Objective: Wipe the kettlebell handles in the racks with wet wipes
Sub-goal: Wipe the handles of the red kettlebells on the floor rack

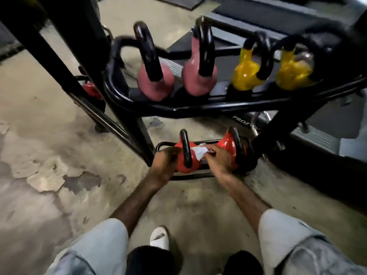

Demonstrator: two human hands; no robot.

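Note:
Two red kettlebells sit on the bottom shelf of a black rack [190, 176]. The left red kettlebell [183, 165] has a black handle [186, 147] standing upright. My left hand [164, 162] rests against its left side, fingers curved round the body. My right hand [217, 158] pinches a white wet wipe [198, 152] between the two red bells, touching the left one beside its handle. The right red kettlebell [230, 147] stands just behind my right hand.
The upper shelf [198, 108] carries two pink kettlebells [155, 82] and two yellow kettlebells [246, 74], all with black handles. A slanted black rack post [59, 62] stands left. A treadmill deck [317, 135] lies right. The concrete floor is patchy; my knees and a white shoe [159, 238] are below.

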